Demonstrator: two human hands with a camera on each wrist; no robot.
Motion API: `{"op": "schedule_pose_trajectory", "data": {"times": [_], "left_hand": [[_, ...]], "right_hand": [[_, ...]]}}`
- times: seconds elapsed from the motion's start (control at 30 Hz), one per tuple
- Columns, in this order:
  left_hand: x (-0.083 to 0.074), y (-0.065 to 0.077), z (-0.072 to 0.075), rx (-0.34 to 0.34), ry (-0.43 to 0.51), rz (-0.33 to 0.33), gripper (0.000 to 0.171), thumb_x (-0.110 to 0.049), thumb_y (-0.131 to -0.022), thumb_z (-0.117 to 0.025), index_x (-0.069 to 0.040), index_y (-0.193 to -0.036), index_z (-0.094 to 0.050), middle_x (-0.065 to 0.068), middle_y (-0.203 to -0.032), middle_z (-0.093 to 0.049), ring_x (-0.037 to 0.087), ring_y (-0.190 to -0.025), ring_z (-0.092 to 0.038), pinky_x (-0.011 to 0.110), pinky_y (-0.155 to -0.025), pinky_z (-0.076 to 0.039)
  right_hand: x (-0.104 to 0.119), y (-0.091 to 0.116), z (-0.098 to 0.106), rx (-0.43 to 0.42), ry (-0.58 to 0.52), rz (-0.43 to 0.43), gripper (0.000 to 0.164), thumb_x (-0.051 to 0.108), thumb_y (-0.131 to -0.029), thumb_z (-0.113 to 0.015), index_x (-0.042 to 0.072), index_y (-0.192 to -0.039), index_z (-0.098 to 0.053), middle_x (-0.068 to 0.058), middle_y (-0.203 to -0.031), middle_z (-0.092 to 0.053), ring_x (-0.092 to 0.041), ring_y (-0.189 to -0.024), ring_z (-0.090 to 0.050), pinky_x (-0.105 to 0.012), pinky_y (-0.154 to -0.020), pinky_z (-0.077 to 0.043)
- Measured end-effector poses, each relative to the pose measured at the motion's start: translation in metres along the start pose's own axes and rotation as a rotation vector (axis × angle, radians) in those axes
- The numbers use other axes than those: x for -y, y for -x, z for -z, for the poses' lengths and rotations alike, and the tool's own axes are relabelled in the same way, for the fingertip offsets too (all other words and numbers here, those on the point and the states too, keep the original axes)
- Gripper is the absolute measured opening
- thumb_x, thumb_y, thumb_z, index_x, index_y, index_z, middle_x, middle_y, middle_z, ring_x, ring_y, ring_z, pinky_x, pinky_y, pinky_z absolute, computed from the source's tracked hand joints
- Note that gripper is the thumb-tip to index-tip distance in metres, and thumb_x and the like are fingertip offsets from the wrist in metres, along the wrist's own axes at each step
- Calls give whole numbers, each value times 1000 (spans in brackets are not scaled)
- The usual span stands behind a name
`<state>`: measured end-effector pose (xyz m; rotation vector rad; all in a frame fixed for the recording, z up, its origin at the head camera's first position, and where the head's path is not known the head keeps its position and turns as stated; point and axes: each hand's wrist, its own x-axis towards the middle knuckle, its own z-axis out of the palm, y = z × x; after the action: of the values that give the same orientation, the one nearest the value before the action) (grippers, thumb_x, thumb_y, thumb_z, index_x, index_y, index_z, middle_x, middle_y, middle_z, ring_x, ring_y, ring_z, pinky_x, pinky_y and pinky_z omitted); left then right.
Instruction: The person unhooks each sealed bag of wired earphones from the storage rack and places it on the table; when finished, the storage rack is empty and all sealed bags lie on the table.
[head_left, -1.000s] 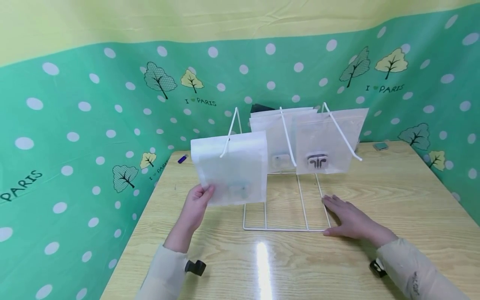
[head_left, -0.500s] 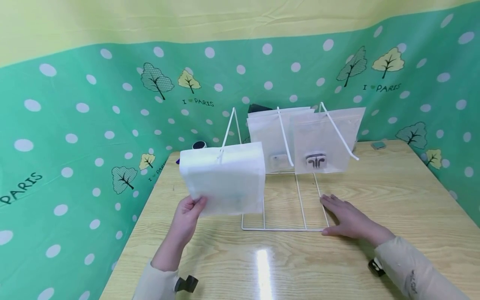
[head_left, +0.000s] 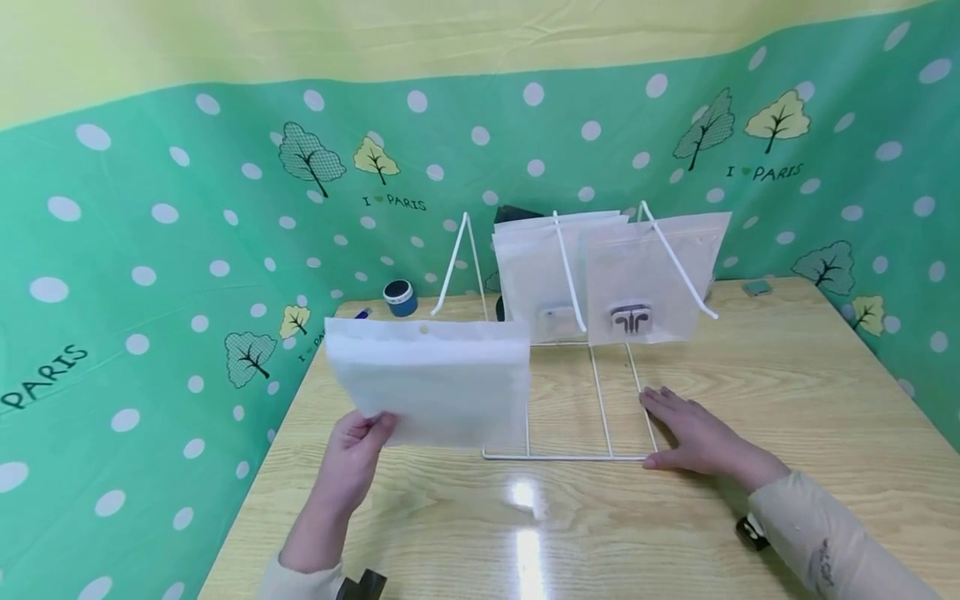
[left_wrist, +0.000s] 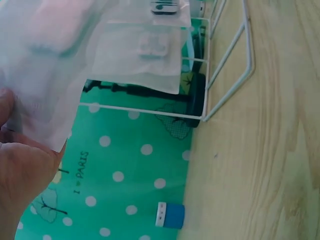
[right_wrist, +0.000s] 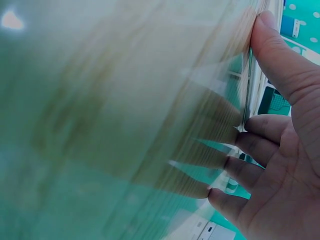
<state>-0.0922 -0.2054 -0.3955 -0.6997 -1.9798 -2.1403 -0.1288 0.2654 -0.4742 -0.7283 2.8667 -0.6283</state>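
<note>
A person's two hands are well apart over a wooden table [head_left: 450, 517]. The left hand [head_left: 352, 454] pinches the lower left edge of a translucent white pouch [head_left: 450, 387] between thumb and curled fingers, holding it raised, its hang hole uppermost. The right hand [head_left: 693, 437] rests on the table palm down, fingers extended and spread, thumb at the front right corner of a white wire rack [head_left: 570, 457], fingertips at its right base wire. The held pouch is in front of the rack's left prong [head_left: 452, 267], off its tip. Farther back, similar pouches [head_left: 528, 271] hang from the middle prong, and an earphone pouch [head_left: 660, 262] hangs from the right one. Beyond, a blue canister [head_left: 401, 298] stands before a green dotted curtain [head_left: 180, 267].
</note>
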Motion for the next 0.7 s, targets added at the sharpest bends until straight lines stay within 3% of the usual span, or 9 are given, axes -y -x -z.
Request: {"op": "schedule_pose_trajectory", "data": {"times": [0.2,0.27,0.43,0.53,0.7], "left_hand": [[-10,-3,19,-31,235,-72,36,7,-101,-38,-13,-101,-69,-7,-111,-66,9,-110,-58,23,-97,-40],[-14,-3,27,-62,333,-96,35,9,-101,-35,-8,-95,-65,-4,-109,-63,9,-109,-55,23,-97,-39],[-18,-7,49,-139,474,-129,30,5,-102,-35,-2,-90,-62,1,-105,-60,12,-105,-55,22,-94,-41],[-13,-8,63,-184,465,-117,31,2,-102,-36,-4,-89,-63,1,-106,-64,13,-105,-60,22,-93,-44],[3,-5,80,-294,381,-21,32,0,-102,-37,-7,-87,-65,-2,-98,-67,9,-93,-63,19,-83,-49]], "right_hand": [[0,0,1,-3,-2,-1,102,55,-74,-77,-9,-143,-39,-29,-149,-35,-53,-135,-28,-67,-105,-26],[0,0,1,-5,0,-1,101,55,-74,-77,-8,-143,-39,-29,-149,-35,-53,-135,-29,-67,-105,-26],[0,0,1,-5,3,-8,101,54,-74,-77,-8,-144,-39,-29,-149,-35,-53,-135,-29,-67,-105,-26],[0,0,1,-3,3,-9,101,53,-74,-78,-8,-144,-39,-29,-149,-35,-53,-135,-29,-67,-104,-26],[-1,0,-1,0,13,-13,100,54,-75,-78,-8,-144,-39,-28,-149,-36,-52,-135,-29,-68,-104,-26]]}}
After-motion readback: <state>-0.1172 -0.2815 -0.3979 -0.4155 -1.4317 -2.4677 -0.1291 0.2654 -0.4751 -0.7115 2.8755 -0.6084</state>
